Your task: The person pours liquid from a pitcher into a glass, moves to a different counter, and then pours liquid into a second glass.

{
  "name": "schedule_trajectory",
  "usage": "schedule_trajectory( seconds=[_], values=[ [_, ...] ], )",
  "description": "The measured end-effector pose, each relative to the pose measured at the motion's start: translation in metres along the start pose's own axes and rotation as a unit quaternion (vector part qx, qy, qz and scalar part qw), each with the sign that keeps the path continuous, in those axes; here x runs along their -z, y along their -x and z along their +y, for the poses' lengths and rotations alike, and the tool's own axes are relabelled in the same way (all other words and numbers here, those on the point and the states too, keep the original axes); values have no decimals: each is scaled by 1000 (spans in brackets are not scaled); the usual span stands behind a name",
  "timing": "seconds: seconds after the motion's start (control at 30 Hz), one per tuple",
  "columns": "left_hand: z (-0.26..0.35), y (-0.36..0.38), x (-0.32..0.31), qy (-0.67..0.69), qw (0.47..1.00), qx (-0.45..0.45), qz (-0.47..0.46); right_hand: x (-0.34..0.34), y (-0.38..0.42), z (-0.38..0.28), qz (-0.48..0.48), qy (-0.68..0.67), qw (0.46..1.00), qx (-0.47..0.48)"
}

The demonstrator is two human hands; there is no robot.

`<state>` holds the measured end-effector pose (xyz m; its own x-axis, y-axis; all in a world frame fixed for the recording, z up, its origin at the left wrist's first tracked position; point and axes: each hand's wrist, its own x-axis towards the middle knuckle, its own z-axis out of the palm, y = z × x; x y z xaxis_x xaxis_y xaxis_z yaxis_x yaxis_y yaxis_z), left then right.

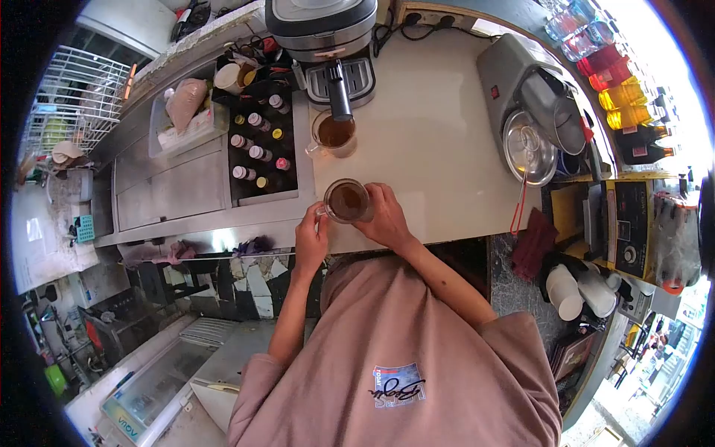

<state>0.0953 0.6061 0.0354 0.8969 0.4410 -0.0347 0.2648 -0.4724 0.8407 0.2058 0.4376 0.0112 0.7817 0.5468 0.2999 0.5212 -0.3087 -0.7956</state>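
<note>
A clear glass mug (pixel 347 201) of brown drink is held between my two hands near the counter's front edge. My left hand (pixel 311 232) has its fingers closed at the handle on the mug's left side. The fingers of my right hand (pixel 386 218) curve against the right side of the same mug. Just beyond it, a second glass mug (pixel 334 137) with brown liquid stands in front of the espresso machine (pixel 323 33), its handle to the left. The black portafilter handle (pixel 339 93) juts out over that mug's far rim.
Several capped bottles (pixel 261 153) fill a recess left of the mugs, beside a plastic bin (pixel 188 138). On the right stand a grey appliance (pixel 518 71) and a metal bowl (pixel 530 147) with a red-handled utensil. Paper cups (pixel 564 292) lie lower right, near a dark red cloth (pixel 534 242).
</note>
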Motion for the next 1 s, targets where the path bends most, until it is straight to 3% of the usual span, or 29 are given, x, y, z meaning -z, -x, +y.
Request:
schedule_trajectory(
  seconds=[0.3,0.43,0.53,0.63,0.7,0.8,0.93,1.0],
  values=[
    [-8,-7,-4,-14,998,-46,45,-12,2,-3,7,33,999,-24],
    [-7,0,-5,9,999,-6,46,-9,2,-3,-5,32,999,-15],
    [-9,3,-4,15,999,33,22,-7,1,1,-22,21,999,-9],
    [-8,3,-1,20,999,-16,35,-7,1,0,-2,25,1000,-4],
    [-15,1,11,51,998,6,-25,-4,0,-1,-12,27,1000,1],
    [-40,-16,15,133,991,-14,7,-3,0,-2,-12,34,999,12],
    [-24,-72,20,108,994,24,12,-4,1,-4,-23,47,999,5],
    [-13,-98,12,133,990,-32,17,-5,1,-4,-13,46,999,13]
  ],
)
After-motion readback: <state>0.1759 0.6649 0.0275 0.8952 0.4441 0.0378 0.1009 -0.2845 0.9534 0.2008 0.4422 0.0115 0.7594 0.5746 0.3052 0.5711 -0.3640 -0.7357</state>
